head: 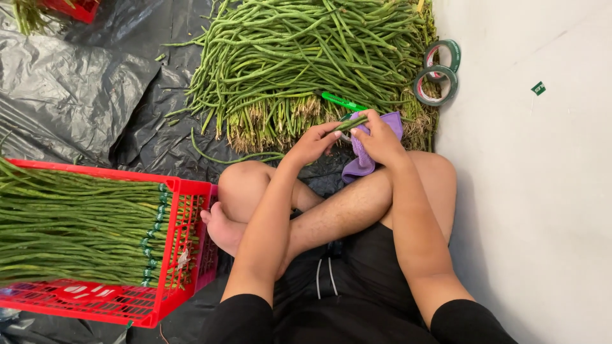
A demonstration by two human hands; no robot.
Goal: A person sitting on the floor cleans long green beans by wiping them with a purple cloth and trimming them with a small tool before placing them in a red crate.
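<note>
A small bunch of long beans sits just above the frame's centre, gripped from both ends. The left hand pinches the near end between thumb and curled fingers; the right hand closes its fingers over the far end, pressed together, with a purple cloth bunched under its palm and draping onto the knee. Just above the hands a green-handled tool lies on the stalks; its working end is hidden, so what kind of tool it is cannot be told.

The person sits cross-legged in black shorts on black plastic sheeting spread over the floor, which covers the left and centre of the frame. To the right lies a pale, smooth floor.

A large heap of loose long beans fills the upper centre, cut ends towards the knees. At its right edge, upper right, two rolls of green tape lie overlapping, and a small green scrap lies on the pale floor beyond. At lower left a red plastic crate lies on its side, packed with bundled long beans bound with green tape near their ends. Another red crate corner shows at the upper left.
</note>
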